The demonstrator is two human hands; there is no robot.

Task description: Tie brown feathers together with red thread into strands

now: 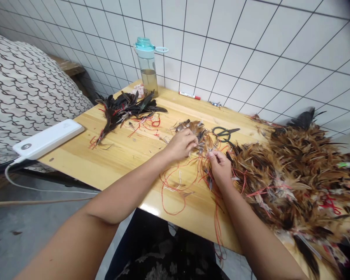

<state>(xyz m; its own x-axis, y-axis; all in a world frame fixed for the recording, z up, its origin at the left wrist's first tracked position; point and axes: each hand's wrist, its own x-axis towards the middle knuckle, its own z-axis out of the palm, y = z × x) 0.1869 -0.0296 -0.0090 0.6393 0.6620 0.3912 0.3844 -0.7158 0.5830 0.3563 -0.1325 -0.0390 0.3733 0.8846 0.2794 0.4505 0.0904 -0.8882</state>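
My left hand (183, 144) rests over a small heap of brown feathers (196, 127) at mid-table, its fingers curled together. What lies between those fingers is hidden. Close by on the right, my right hand (221, 167) pinches the pale, fluffy base of some feathers (210, 149) between thumb and forefinger. Red thread (175, 213) loops over the wood below both hands, and some strands hang off the front edge. Just behind the hands lie dark-handled scissors (225, 133), blades pointing right.
A large mass of brown feathers (303, 167) covers the table's right side. Black feathers (125, 107) tied with red lie at left, near a water bottle (148, 72). A red-capped marker (189, 95) sits by the tiled wall. A white power bank (49, 138) overhangs the left edge.
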